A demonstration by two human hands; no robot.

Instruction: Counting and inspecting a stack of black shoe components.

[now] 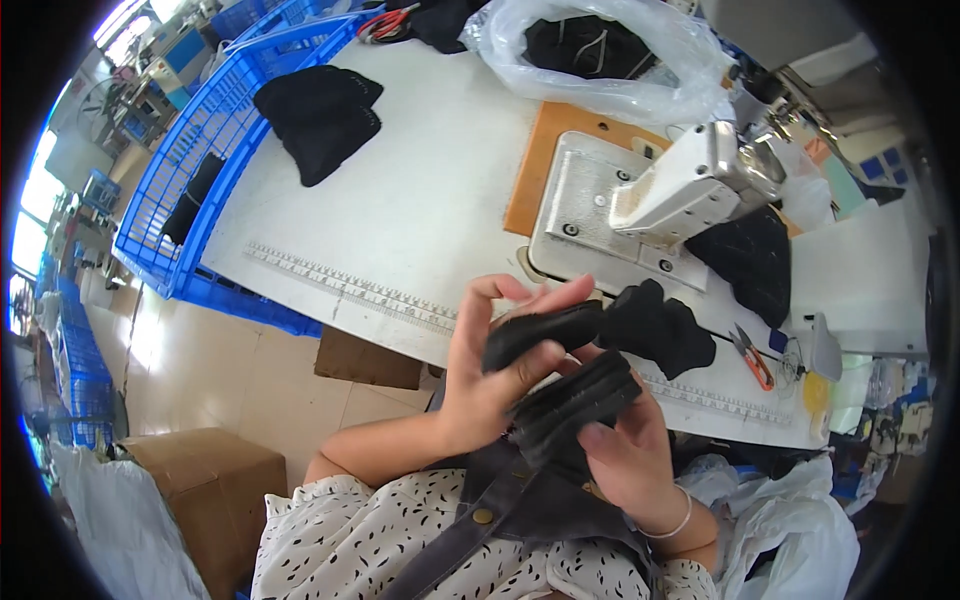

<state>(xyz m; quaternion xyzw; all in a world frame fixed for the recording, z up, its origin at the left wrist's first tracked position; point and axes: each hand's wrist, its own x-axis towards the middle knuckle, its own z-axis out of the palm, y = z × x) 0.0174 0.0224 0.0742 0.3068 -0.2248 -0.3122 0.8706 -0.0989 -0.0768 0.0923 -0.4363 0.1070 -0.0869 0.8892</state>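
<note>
My left hand (pixel 472 395) is closed round a folded piece of black fabric (pixel 535 332), thumb below and fingers over the top. Just below and to the right, my right hand (pixel 635 455) grips a thick stack of black fabric pieces (pixel 575 402) by its side. The two bundles are close together over the table's front edge, above my lap. Behind my fingers, more black fabric (pixel 655 327) lies in a crumpled heap on the table, in front of the white sewing machine (pixel 665 190). The palm sides of both hands are partly hidden.
Orange-handled thread snips (pixel 752 358) lie at the right. A ruler strip (pixel 350 289) runs along the table's front. Black pieces (pixel 320 118) lie at far left beside a blue basket (pixel 165 262). A clear plastic bag (pixel 690 70) stands behind; a cardboard box (pixel 215 480) is on the floor.
</note>
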